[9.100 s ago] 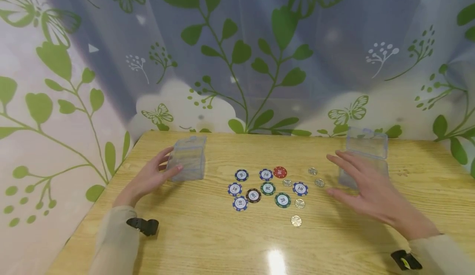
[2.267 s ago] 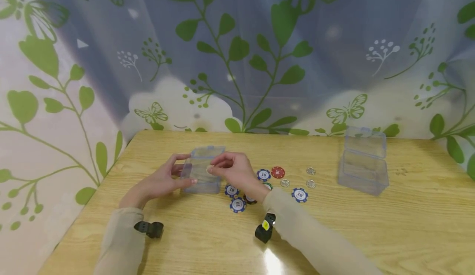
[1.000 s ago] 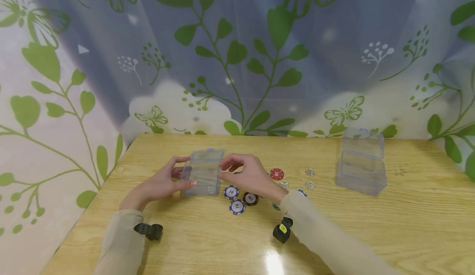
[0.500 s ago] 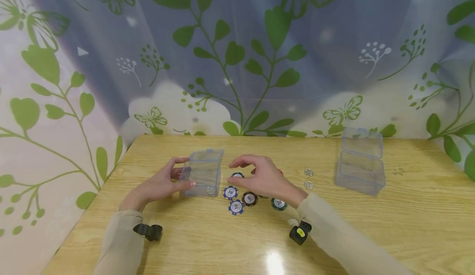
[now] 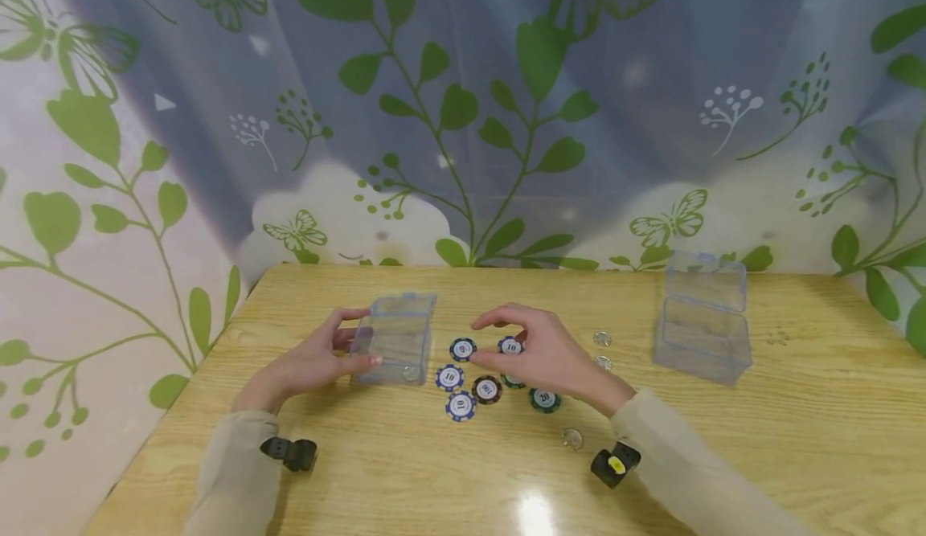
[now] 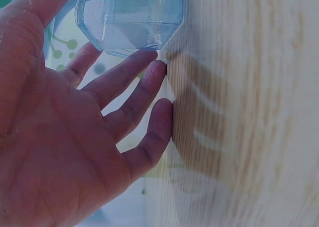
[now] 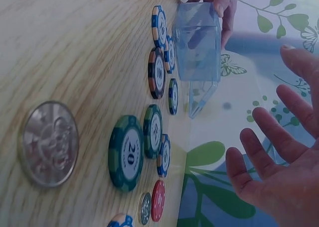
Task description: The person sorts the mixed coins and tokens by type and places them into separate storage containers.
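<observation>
My left hand [image 5: 307, 363] grips a clear plastic box [image 5: 392, 339] with its lid tipped back, thumb on the near side and fingers at the far side. A silver-coloured coin [image 5: 410, 374] shows inside, low in the near right corner. Over the chips hovers my right hand [image 5: 546, 355], its thumb and fingers spread apart with nothing between them. Beneath and left of it lie several poker chips, among them a black one [image 5: 487, 390], a green one [image 5: 545, 398] and a blue one [image 5: 449, 377]. A red chip [image 7: 158, 200] shows only in the right wrist view.
A second clear box [image 5: 703, 343], lid open, stands at the table's right side. Loose coins lie right of the chips, and another coin [image 5: 572, 438] lies nearer the front. A patterned curtain [image 5: 463, 118] hangs behind the wooden table [image 5: 405, 472].
The right hand reached the left box, and a coin now shows inside it. Since then that hand has drawn back rightward over the chips. The left hand shifted its box rightward earlier.
</observation>
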{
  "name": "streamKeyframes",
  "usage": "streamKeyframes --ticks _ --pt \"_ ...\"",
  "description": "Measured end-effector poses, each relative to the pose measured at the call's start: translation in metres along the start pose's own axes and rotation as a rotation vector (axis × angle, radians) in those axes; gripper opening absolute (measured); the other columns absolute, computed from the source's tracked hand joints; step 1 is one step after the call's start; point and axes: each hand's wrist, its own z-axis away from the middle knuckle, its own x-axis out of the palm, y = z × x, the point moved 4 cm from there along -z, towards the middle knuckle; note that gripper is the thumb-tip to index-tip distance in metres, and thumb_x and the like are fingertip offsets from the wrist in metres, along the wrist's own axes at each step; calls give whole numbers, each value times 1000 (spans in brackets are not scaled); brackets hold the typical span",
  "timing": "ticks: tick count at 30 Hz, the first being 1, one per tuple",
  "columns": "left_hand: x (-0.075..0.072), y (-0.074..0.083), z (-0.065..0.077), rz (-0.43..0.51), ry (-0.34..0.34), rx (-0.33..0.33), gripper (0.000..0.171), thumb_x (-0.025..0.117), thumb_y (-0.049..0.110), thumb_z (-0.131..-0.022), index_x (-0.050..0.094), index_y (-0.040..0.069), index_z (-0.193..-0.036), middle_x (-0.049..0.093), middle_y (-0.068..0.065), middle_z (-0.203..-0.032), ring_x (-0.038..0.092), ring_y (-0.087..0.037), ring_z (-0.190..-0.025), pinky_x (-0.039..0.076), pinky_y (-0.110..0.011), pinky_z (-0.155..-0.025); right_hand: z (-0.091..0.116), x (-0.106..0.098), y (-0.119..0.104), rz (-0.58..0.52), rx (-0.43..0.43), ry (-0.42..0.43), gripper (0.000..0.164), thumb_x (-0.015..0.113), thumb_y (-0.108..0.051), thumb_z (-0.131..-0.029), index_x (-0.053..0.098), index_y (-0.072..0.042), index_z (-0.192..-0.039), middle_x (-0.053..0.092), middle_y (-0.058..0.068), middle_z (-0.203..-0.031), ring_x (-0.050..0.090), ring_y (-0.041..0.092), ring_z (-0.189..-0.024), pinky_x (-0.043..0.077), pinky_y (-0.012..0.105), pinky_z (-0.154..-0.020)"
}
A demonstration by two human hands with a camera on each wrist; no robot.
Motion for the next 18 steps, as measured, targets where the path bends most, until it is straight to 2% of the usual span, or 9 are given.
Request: streamKeyframes --ticks 4,6,8,11,13,15,18 --pt "0 0 -1 5 -2 11 89 74 35 -95 18 15 -161 37 -30 -159 39 -47 -147 43 -57 -111 5 -5 2 11 6 10 34 80 -37 -90 71 -29 -122 67 -7 -133 63 18 -117 54 31 -77" --pt "1 -1 -1 7 -5 16 89 74 34 -95 17 15 -161 39 -29 -158 40 -46 -147 43 -56 -111 8 -7 3 9 11 11 35 80 -37 -90 71 -29 -122 68 -6 -131 64 11 -92 49 25 -67" --pt "1 -1 -1 7 -6 17 89 74 34 -95 17 14 -161 39 -29 -158 40 -46 -147 44 -56 -111 10 -8 4 4 7 14 35 81 -35 -89 71 -28 -122 69 -4 -129 54 7 -74 45 25 -65" --pt "0 0 -1 1 -4 14 89 74 35 -95 17 15 -161 40 -29 -158 41 -45 -146 43 -57 -111 15 -11 6 -6 3 19 34 81 -34 -89 71 -27 -121 69 -3 -129 56 11 -75 52 30 -73" --pt "0 0 0 -4 -1 12 90 75 36 -95 18 16 -161 40 -28 -158 41 -46 -146 42 -58 -111 17 -13 7 -8 -4 26 35 81 -33 -89 71 -27 -122 69 -3 -129 65 18 -97 56 40 -85" --pt "0 1 0 -9 2 10 90 75 38 -94 18 16 -161 41 -28 -158 41 -46 -145 42 -59 -110 20 -15 8 -9 -7 28 36 81 -33 -89 71 -26 -123 68 -4 -130 63 28 -121 56 49 -94" --pt "0 0 0 -13 2 7 90 75 38 -94 19 17 -161 40 -28 -158 41 -46 -146 41 -59 -110 24 -18 10 -17 -7 19 39 81 -33 -90 69 -24 -126 68 -2 -132 64 33 -121 55 52 -95"
